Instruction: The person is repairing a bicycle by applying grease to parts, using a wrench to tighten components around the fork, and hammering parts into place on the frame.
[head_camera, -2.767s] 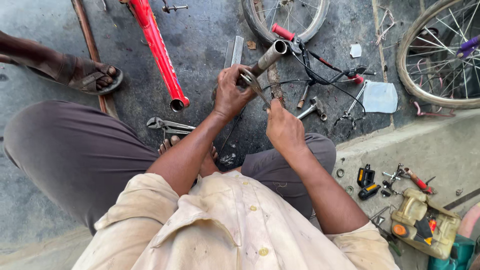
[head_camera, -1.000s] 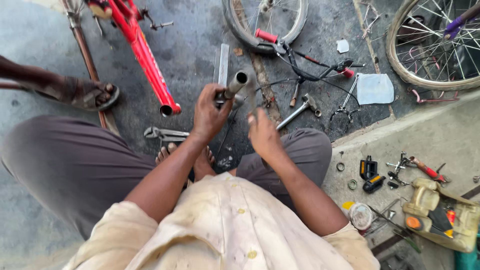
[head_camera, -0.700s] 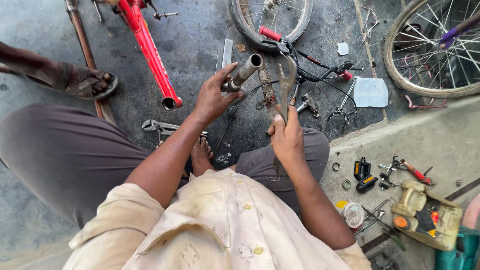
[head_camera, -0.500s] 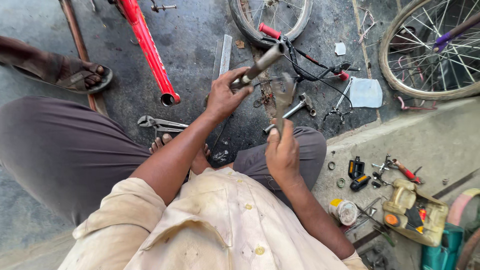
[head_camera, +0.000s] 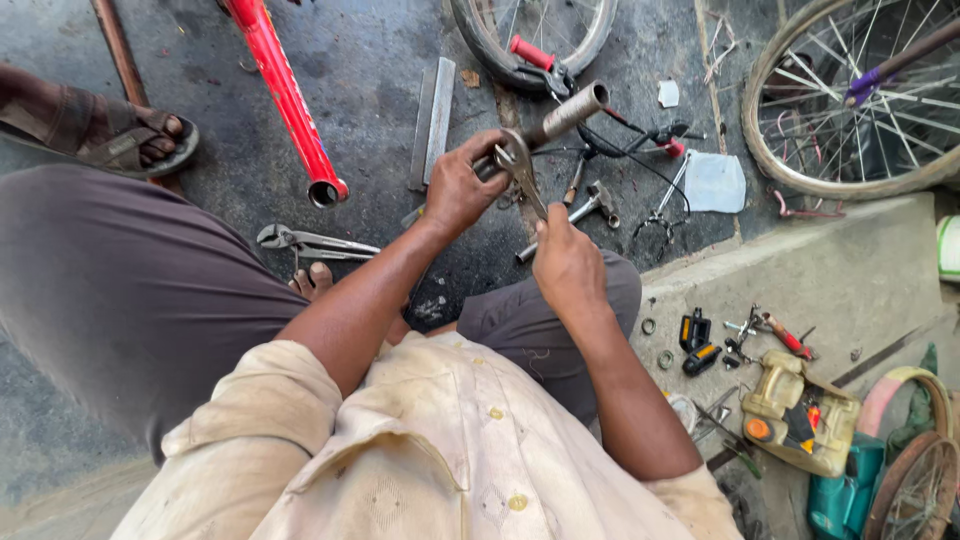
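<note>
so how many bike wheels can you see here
3, all partly cut off. One tyred wheel at the top edge above the hands, one spoked wheel at top right, and a small rusty wheel at the bottom right corner. More may lie out of frame.

You have no clear labels, signs or screens here; only a small white paper scrap (head_camera: 668, 93) lies at upper right, near a pale bluish packet (head_camera: 715, 182).

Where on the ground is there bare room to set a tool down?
Bare floor lies between the red frame tube and the flat metal bar, and on the concrete step. Crowded around the handlebar and tool tray.
</note>
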